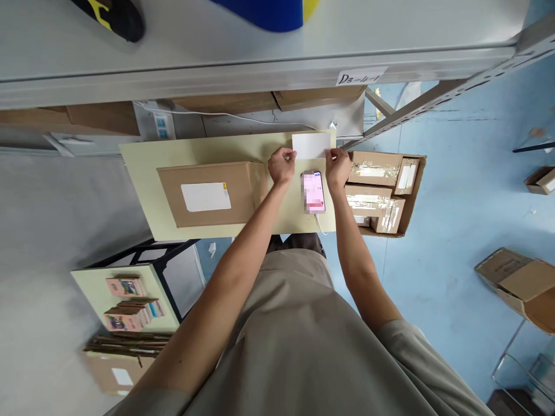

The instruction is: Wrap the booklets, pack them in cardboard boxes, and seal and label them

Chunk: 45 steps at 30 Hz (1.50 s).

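Observation:
A white sheet of paper (pixel 311 145) lies or hovers at the far edge of the pale yellow table (pixel 143 164); I cannot tell if it touches the top. My left hand (pixel 282 165) pinches its near left corner. At the near right corner, my right hand (pixel 337 169) has its fingers closed on the same sheet. Between my wrists rests a phone (pixel 313 192) with a lit pink screen, partly blurred, and a white cable (pixel 321 224) plugged into its near end. A closed cardboard box (pixel 203 216) with a white label (pixel 205 197) sits left of my left hand.
Right of the table is an open carton (pixel 410 211) holding several taped boxes. A grey metal shelf (pixel 260 72) crosses above the table's far side. At lower left, a small table (pixel 93 289) bears books (pixel 125 318). Another open carton (pixel 520 277) is on the blue floor.

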Each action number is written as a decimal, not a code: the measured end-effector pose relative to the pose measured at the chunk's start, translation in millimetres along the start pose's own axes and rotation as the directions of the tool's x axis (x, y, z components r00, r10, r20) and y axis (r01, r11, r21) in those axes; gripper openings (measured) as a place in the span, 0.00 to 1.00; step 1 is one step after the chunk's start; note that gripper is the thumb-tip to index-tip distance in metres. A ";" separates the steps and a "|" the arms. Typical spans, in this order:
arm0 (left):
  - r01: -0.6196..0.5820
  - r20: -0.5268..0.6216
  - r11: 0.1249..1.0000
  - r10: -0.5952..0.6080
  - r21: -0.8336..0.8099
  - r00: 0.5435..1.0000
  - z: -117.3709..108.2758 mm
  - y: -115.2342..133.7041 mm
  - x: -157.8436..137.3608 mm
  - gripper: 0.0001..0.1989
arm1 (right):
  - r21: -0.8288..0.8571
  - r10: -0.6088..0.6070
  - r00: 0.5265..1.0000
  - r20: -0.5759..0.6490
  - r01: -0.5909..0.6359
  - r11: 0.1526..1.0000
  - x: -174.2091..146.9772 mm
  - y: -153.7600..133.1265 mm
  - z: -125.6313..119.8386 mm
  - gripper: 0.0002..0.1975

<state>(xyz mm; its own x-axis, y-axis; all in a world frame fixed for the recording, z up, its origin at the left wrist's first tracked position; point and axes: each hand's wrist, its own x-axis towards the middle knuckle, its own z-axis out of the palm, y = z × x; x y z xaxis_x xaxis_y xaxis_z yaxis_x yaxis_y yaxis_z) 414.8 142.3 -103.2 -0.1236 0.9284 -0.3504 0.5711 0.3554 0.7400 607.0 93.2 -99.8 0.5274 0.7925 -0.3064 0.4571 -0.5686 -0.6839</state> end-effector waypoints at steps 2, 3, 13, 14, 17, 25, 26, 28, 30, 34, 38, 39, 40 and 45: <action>0.024 -0.049 0.999 -0.022 0.044 0.999 -1.2 10.5 -4.1 0.03 | 0.046 -0.031 0.999 -0.031 0.032 0.998 -2.5 -5.5 -0.3 0.22; 0.020 -0.051 0.999 -0.018 0.034 0.999 -1.0 16.3 -7.9 0.03 | 0.079 -0.053 0.998 -0.023 0.055 0.995 -3.7 -9.8 0.2 0.25; -0.414 0.292 0.900 0.435 -0.133 0.852 6.8 57.2 -51.3 0.13 | 0.136 -0.188 0.982 0.029 0.182 0.974 13.8 -37.6 -33.5 0.13; -0.443 0.317 0.891 0.452 -0.102 0.834 7.9 57.3 -46.4 0.14 | 0.134 -0.171 0.985 0.000 0.170 0.976 19.8 -32.3 -42.3 0.11; -0.498 0.403 0.867 0.455 0.001 0.794 17.1 56.3 -24.6 0.21 | 0.152 -0.138 0.987 -0.080 0.149 0.977 38.0 -11.2 -63.4 0.14; -0.545 0.596 0.820 0.352 0.176 0.722 52.7 59.4 4.3 0.39 | 0.154 -0.057 0.991 -0.124 0.075 0.985 59.1 27.1 -52.2 0.28; -0.549 0.595 0.815 0.352 0.185 0.723 54.0 59.3 4.4 0.40 | 0.152 -0.025 0.992 -0.124 0.044 0.987 59.2 28.6 -47.6 0.28; -0.557 0.590 0.807 0.356 0.198 0.724 54.8 58.7 4.1 0.41 | 0.152 0.028 0.994 -0.108 -0.012 0.988 58.6 31.5 -41.0 0.27; -0.561 0.584 0.803 0.361 0.202 0.727 53.5 58.9 3.3 0.41 | 0.161 0.084 0.992 -0.090 -0.068 0.985 56.7 36.3 -40.9 0.26; -0.576 0.636 0.779 0.319 0.246 0.703 46.7 66.4 2.2 0.42 | 0.209 0.302 0.932 -0.201 -0.261 0.943 44.9 52.4 -64.7 0.25; -0.558 0.690 0.777 0.234 0.291 0.685 40.7 82.0 2.4 0.47 | 0.276 0.348 0.870 -0.351 -0.259 0.926 18.9 50.6 -99.5 0.23; -0.508 0.673 0.818 0.217 0.269 0.707 38.2 85.5 0.7 0.48 | 0.289 0.311 0.885 -0.346 -0.215 0.933 9.9 43.8 -106.1 0.23; -0.430 0.648 0.873 0.192 0.230 0.737 33.9 88.1 -3.0 0.49 | 0.311 0.266 0.909 -0.320 -0.164 0.936 -0.2 34.6 -111.3 0.23; 0.104 0.577 0.964 0.059 -0.245 0.815 -34.3 83.1 -61.4 0.37 | 0.558 0.059 0.996 -0.062 -0.014 0.830 -63.5 -28.4 -122.0 0.29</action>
<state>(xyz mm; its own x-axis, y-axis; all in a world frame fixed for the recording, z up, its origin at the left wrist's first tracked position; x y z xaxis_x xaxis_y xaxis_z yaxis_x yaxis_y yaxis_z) 442.0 118.5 -0.5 0.4007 0.7147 -0.5732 0.3384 0.4659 0.8175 647.9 32.2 19.8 0.5970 0.7422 -0.3046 -0.0283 -0.3600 -0.9325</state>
